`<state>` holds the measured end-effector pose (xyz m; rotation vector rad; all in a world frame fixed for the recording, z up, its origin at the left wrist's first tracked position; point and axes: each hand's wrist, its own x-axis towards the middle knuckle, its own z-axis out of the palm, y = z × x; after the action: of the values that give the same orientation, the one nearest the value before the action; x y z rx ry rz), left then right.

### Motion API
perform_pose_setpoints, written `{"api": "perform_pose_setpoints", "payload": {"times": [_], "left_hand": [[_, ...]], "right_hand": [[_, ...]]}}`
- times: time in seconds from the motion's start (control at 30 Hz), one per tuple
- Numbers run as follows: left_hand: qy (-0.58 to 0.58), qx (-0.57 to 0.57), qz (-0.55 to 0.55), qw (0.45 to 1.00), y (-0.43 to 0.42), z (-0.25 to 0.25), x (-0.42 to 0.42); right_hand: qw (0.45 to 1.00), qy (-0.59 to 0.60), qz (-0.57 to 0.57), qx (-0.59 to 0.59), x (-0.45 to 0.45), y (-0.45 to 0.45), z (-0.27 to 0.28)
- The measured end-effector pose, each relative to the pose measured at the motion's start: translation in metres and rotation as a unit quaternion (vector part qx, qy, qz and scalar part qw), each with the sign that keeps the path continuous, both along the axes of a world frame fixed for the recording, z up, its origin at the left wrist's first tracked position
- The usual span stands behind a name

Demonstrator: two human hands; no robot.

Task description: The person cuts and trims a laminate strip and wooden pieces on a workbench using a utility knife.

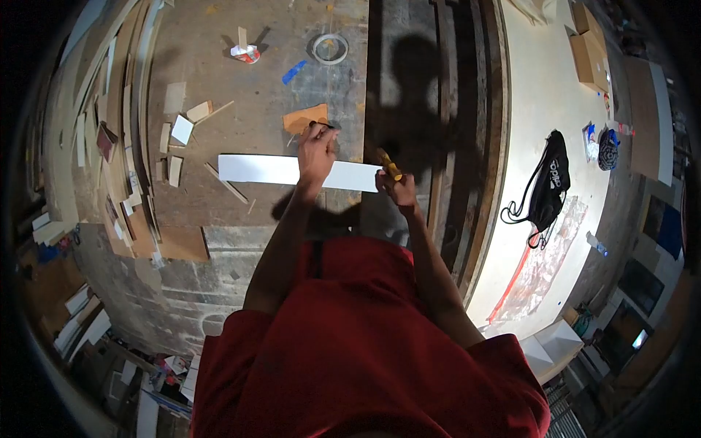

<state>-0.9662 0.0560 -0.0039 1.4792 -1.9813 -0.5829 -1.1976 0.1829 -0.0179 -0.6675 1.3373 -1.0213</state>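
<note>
Right hand (399,190): is gripping a yellow handle (392,167), fingers closed.
Left hand (316,155): is reaching across a white strip (255,168), fingers bent, hold unclear.

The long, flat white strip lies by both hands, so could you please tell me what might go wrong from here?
The white strip appears to reach past the edge of the worn brown tabletop, so pressing that end might tip it. The right hand has a slim yellow object near that end; a slip could scratch the strip.
</note>
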Motion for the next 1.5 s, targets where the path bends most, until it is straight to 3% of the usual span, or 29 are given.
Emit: {"api": "perform_pose_setpoints", "payload": {"times": [0.13,0.27,0.33,0.47,0.57,0.63,0.73,0.83,0.87,1.0,1.37,1.5], "left_hand": [[-0.036,0.02,-0.125,0.991,0.024,0.007,-0.01],[-0.066,-0.05,-0.139,0.987,0.037,-0.005,-0.019],[-0.082,-0.055,-0.12,0.988,0.043,-0.012,-0.028],[-0.105,-0.055,-0.085,0.989,0.052,-0.015,-0.04],[-0.096,-0.043,-0.074,0.992,0.051,-0.016,-0.043],[-0.096,-0.044,-0.074,0.992,0.051,-0.016,-0.042],[-0.102,-0.055,-0.06,0.991,0.05,-0.018,-0.045],[-0.127,-0.056,-0.051,0.989,0.05,-0.02,-0.046],[-0.146,-0.049,-0.058,0.986,0.049,-0.021,-0.045],[-0.155,-0.042,-0.06,0.985,0.049,-0.026,-0.038],[-0.105,-0.011,-0.154,0.982,0.043,-0.015,-0.011],[-0.095,-0.018,-0.159,0.983,0.042,-0.016,-0.013]], "right_hand": [[0.996,0.08,0.028,0.034,-0.003,-0.004,-0.008],[0.999,0.041,0.004,0.036,-0.004,-0.003,-0.027],[0.999,0.016,-0.035,-0.02,-0.002,-0.004,-0.034],[0.998,-0.011,-0.043,0.041,-0.013,-0.006,-0.007],[0.998,0.032,-0.036,0.035,-0.015,-0.006,-0.005],[0.984,0.127,-0.12,-0.044,-0.01,-0.007,-0.001],[0.987,0.032,-0.149,0.058,-0.024,-0.001,0.038],[0.983,0.076,-0.14,0.096,-0.035,0.014,0.075],[0.986,0.053,-0.152,0.039,-0.037,0.02,0.081],[0.975,0.066,-0.207,0.054,-0.029,0.028,0.126],[0.974,0.033,-0.213,0.069,-0.002,0.035,0.146],[0.97,0.19,-0.145,0.037,-0.007,0.03,0.108]]}}
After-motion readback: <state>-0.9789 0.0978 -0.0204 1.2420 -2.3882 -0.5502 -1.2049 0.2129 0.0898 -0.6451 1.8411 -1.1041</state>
